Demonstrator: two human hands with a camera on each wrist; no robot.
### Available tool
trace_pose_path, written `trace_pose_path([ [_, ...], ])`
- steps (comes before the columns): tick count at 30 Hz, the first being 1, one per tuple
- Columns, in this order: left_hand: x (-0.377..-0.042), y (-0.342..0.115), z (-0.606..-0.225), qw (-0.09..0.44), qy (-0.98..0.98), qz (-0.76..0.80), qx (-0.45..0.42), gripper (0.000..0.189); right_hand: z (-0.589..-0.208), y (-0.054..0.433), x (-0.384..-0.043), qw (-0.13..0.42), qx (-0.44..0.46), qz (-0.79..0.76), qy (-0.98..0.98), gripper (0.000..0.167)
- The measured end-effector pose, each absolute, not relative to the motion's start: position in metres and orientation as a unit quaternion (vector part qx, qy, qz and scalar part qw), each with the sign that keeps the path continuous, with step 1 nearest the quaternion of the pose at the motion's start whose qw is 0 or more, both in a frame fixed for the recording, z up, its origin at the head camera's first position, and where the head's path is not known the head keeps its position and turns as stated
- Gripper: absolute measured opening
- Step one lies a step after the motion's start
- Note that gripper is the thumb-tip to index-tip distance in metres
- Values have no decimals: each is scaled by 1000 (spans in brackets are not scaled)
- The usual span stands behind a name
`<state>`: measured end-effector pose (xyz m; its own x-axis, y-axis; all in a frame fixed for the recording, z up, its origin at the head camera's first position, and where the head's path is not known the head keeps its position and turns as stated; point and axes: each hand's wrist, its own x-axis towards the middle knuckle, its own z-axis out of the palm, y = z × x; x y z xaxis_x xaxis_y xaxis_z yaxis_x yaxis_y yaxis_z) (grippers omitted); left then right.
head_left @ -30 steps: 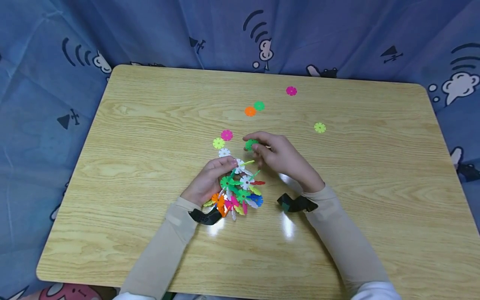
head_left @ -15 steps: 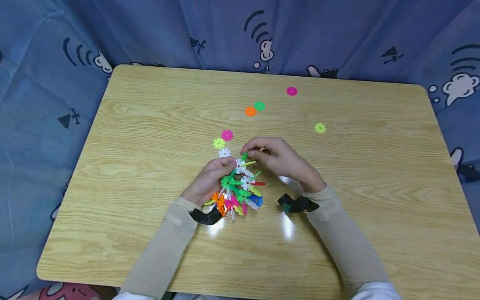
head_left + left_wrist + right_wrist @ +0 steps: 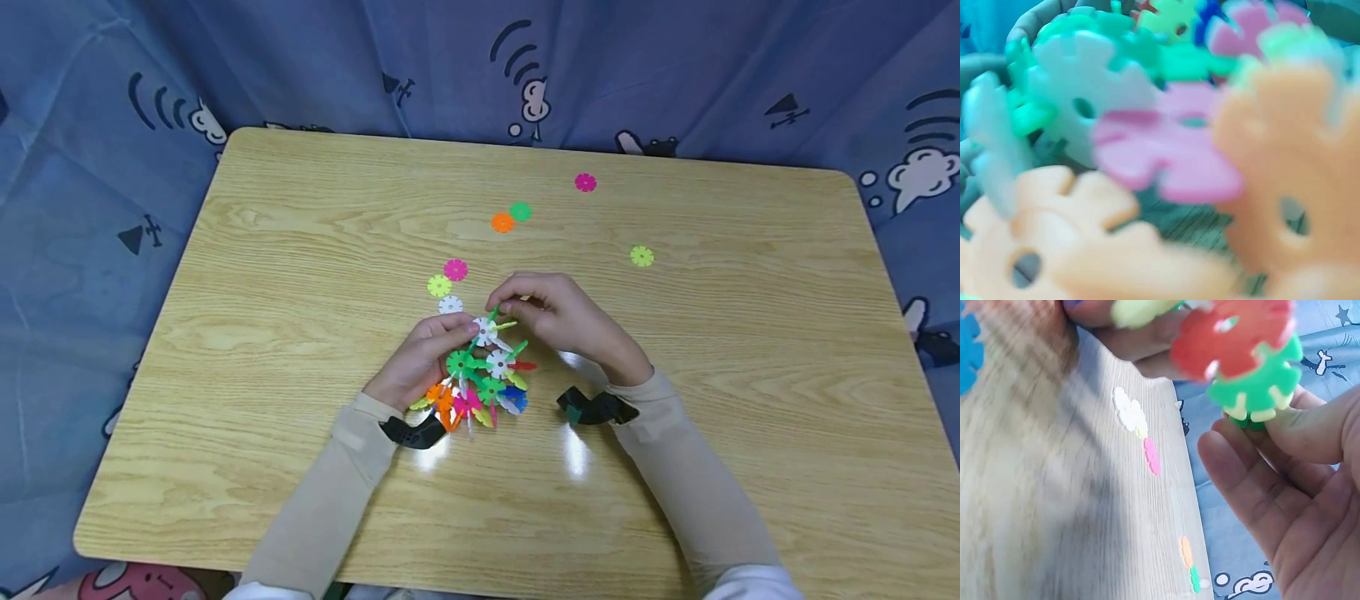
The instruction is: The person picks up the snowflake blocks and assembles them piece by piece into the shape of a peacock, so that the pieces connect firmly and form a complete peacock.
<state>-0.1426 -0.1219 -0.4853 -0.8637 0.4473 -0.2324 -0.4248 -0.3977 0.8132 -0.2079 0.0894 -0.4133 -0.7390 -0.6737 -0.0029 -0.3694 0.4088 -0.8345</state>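
A spiky cluster of interlocked plastic snowflake discs (image 3: 491,389) in white, green, orange, pink, blue and yellow hangs close over the table. My left hand (image 3: 422,357) grips it from the left, thumb on a white snowflake disc (image 3: 483,332) at its top. At that white disc's upper edge, my right hand (image 3: 573,321) pinches a green snowflake disc (image 3: 493,314) between thumb and index finger. In the right wrist view, a red disc (image 3: 1235,337) of the cluster stands before the pinching fingers. Orange discs (image 3: 1272,125) fill the left wrist view, largely hiding the left hand.
Loose snowflake discs lie flat beyond the hands: white (image 3: 451,305), yellow (image 3: 439,286) and pink (image 3: 456,269) in a row. Farther back are orange (image 3: 502,222), green (image 3: 521,212) and magenta (image 3: 586,182). Another yellow disc (image 3: 642,256) lies right. A blue curtain (image 3: 450,67) borders the wooden table (image 3: 300,250).
My right hand has brought the green disc down and left to the white disc at the cluster's top, turning it edge-on. The left hand keeps its hold, almost still.
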Motion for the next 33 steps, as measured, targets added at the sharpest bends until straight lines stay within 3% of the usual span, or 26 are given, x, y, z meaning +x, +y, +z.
trace_pose_path([
  [33,-143,-118,-485,216,504,836,-9,24,-409,84,-203,143,-333,-377,852,24],
])
